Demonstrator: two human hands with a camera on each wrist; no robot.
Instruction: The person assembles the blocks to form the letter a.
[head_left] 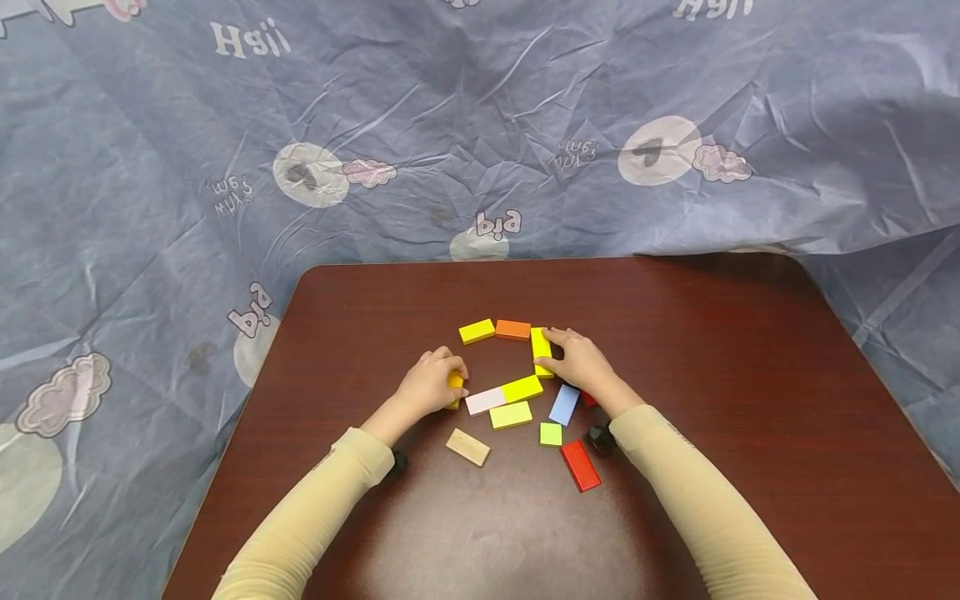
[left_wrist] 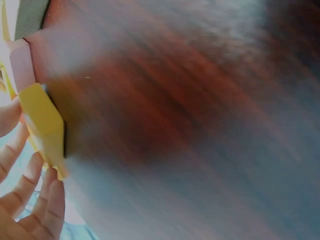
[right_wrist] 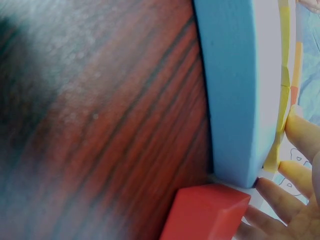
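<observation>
My left hand (head_left: 433,379) pinches a deep-yellow wooden block (head_left: 454,390) between thumb and fingers, at the left of a loose ring of blocks. In the left wrist view that block (left_wrist: 42,120) stands beside a pink one (left_wrist: 21,65). Across the ring, my right hand (head_left: 581,360) holds a bright yellow block (head_left: 542,354), thumb at its near part and fingers at its far end. An orange block (head_left: 513,330) and another yellow block (head_left: 477,332) lie end to end at the back. A pink-white block (head_left: 485,401) meets a yellow one (head_left: 522,389) in front.
Nearer me lie a pale lime block (head_left: 511,415), a blue block (head_left: 564,405), a small green block (head_left: 551,434), a red block (head_left: 581,466) and a plain wood block (head_left: 468,447). Another red block (head_left: 589,399) is partly covered by my right hand. A patterned cloth (head_left: 480,125) hangs behind the table.
</observation>
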